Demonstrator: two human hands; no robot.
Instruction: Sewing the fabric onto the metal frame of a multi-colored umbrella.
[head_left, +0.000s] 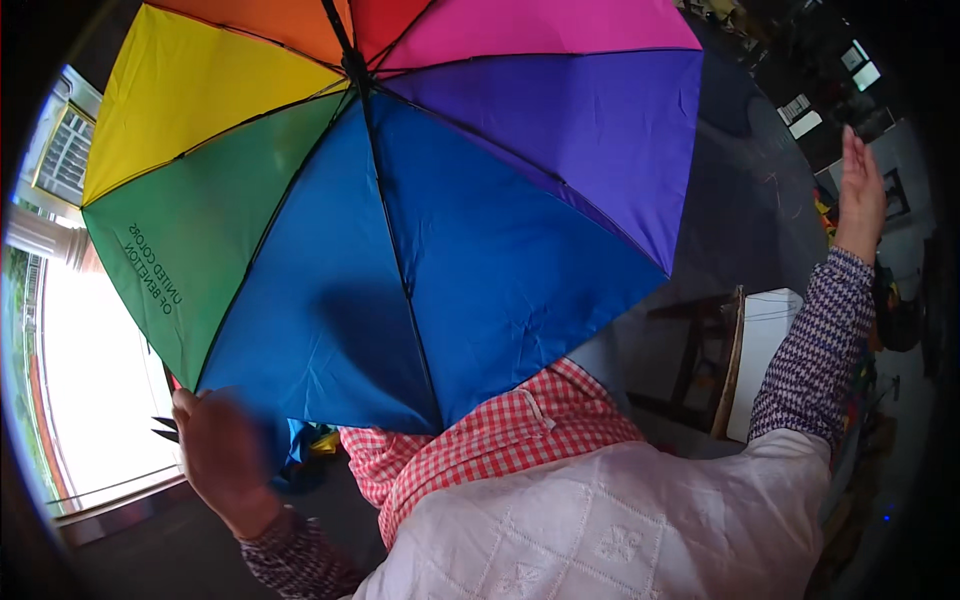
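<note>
An open rainbow umbrella (480,230) fills the upper middle, its inside turned toward me. Its black shaft (341,30) runs up out of view, and dark ribs spread to the rim. At the lower left, my left hand (222,455) is partly blurred, its fingertips closed at the corner where the green and blue panels meet. Dark pointed tips (165,429) stick out beside that hand; what they belong to is hidden. My right hand (862,195) is raised at the far right, away from the umbrella, holding nothing, with its fingers stretched out.
Red-and-white checked cloth (520,425) and a white embroidered garment (600,520) cover my front. A bright window or doorway (105,380) lies to the left. Dark wooden furniture (690,360) and a white panel (765,330) stand behind the umbrella at right.
</note>
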